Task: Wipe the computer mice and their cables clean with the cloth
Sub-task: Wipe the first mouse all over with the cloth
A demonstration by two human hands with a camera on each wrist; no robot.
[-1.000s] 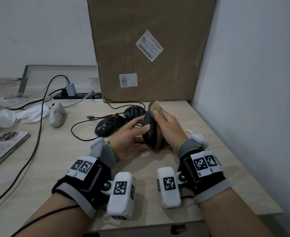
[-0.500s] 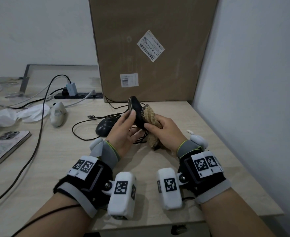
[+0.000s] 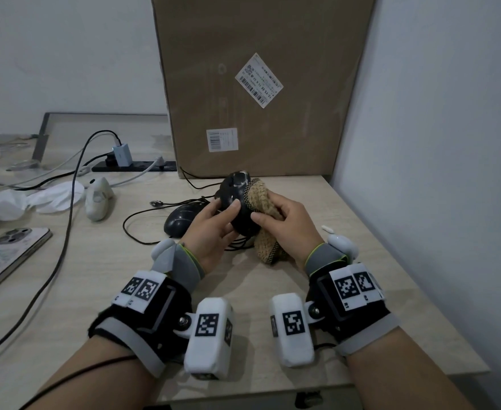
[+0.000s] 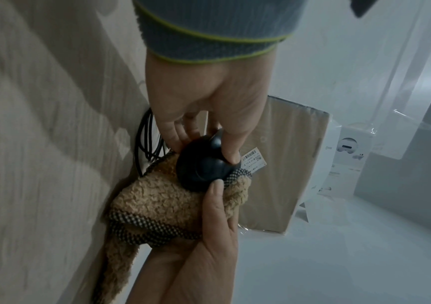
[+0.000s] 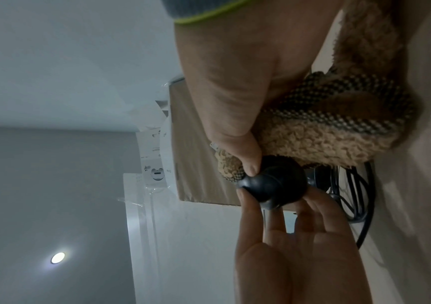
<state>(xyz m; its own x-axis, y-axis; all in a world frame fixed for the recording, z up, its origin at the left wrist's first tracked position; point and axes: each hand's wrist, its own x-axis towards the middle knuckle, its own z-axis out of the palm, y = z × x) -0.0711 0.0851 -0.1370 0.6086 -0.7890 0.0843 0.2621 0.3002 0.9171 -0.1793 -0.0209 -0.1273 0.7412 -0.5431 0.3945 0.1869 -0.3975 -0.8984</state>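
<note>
My left hand (image 3: 225,214) pinches a black mouse (image 3: 237,202) between thumb and fingers and holds it tilted above the desk. My right hand (image 3: 270,210) grips a brown fleecy cloth (image 3: 262,199) and presses it against the mouse's right side, thumb on the mouse's lower edge. The cloth's loose end hangs down to the desk. In the left wrist view the mouse (image 4: 204,170) sits against the cloth (image 4: 157,201). The right wrist view shows the same mouse (image 5: 276,183) and cloth (image 5: 326,139). A second black mouse (image 3: 184,221) lies on the desk to the left, its black cable (image 3: 137,223) looped beside it.
A tall cardboard box (image 3: 261,84) stands right behind the hands, and a wall (image 3: 435,143) closes the right side. On the left lie a white mouse (image 3: 97,198), crumpled tissues (image 3: 33,198), a phone (image 3: 6,255) and a power strip (image 3: 134,165) with cables.
Both hands have lifted the black mouse up and a little farther from me. The mouse has turned in my left hand, and the cloth now lies on its right side.
</note>
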